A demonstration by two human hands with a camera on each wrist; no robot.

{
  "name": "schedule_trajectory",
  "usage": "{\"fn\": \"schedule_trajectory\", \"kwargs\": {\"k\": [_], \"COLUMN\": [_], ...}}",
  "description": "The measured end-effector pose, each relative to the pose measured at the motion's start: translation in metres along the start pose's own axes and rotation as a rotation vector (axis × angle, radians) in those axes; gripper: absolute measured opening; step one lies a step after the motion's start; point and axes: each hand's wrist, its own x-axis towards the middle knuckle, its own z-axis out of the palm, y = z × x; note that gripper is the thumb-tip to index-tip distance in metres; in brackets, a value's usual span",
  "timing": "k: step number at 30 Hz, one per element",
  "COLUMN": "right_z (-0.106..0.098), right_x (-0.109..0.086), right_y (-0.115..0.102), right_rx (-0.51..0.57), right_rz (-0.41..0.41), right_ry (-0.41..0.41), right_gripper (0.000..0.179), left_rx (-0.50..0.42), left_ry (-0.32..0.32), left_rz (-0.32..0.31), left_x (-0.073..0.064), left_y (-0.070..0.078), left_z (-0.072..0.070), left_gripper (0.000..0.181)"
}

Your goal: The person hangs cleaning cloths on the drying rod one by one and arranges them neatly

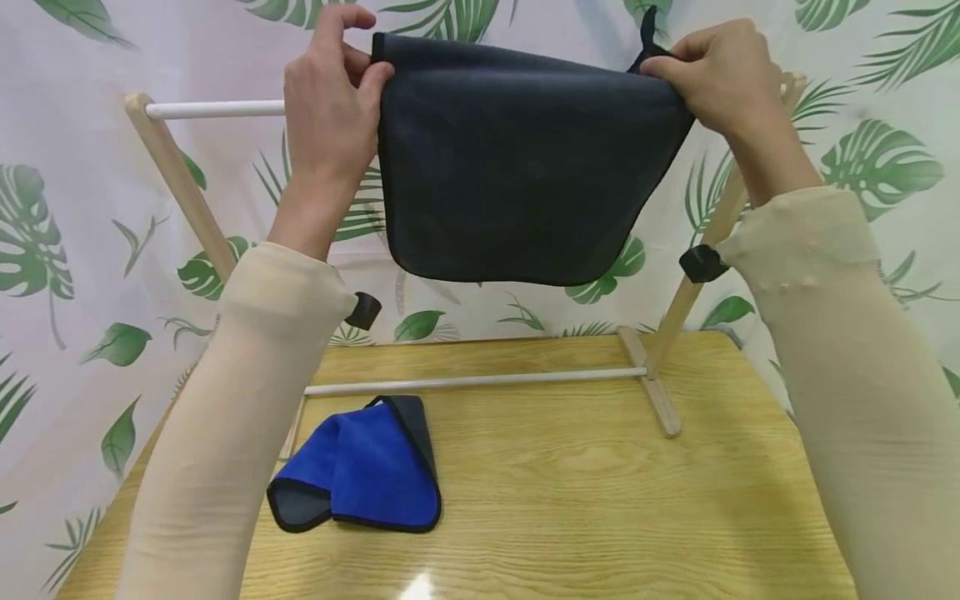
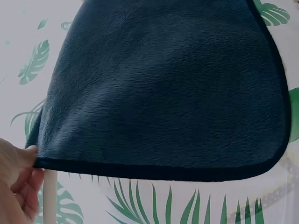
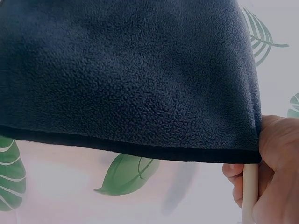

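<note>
A dark grey towel [image 1: 525, 175] with black edging hangs spread between the two hands, at the height of the rack's white top rail [image 1: 217, 109]. My left hand [image 1: 330, 117] pinches its upper left edge between thumb and fingers. At the upper right corner, beside a black hanging loop [image 1: 648, 29], my right hand [image 1: 731, 83] pinches the cloth. Both wrist views show the soft nap of the towel [image 2: 163, 93] up close. The rail [image 3: 250, 191] passes by the right hand's fingers in the right wrist view; behind the towel it is hidden from the head view.
The wooden rack [image 1: 187, 187] stands at the back of the wooden table [image 1: 585, 500], with a lower white bar [image 1: 480, 382] near the tabletop. A blue towel [image 1: 382, 475] with grey backing lies folded at left. Behind hangs a leaf-print curtain [image 1: 67, 400].
</note>
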Motion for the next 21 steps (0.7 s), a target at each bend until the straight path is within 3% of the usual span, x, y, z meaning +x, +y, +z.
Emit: {"fn": "schedule_trajectory", "kwargs": {"k": [5, 8, 11, 15, 21], "right_z": [0.0, 0.0, -0.002, -0.004, -0.007], "right_x": [0.001, 0.003, 0.004, 0.004, -0.001], "right_y": [-0.001, -0.001, 0.0, -0.001, -0.003], "right_rx": [-0.028, -0.05, -0.067, -0.084, -0.035], "right_rz": [-0.005, -0.012, -0.009, 0.011, 0.048], "right_ry": [-0.003, -0.012, -0.025, -0.025, 0.063], "right_gripper": [0.054, 0.054, 0.055, 0.055, 0.029], "left_rx": [0.073, 0.089, 0.146, 0.211, 0.161], "left_ry": [-0.116, -0.24, -0.382, -0.504, -0.569], "left_rz": [-0.122, -0.232, -0.297, -0.299, -0.255], "left_x": [0.009, 0.016, 0.023, 0.028, 0.023], "left_y": [-0.002, -0.002, -0.001, -0.001, -0.003], "left_z": [-0.003, -0.006, -0.011, -0.017, -0.025], "left_gripper": [0.027, 0.028, 0.034, 0.042, 0.044]}}
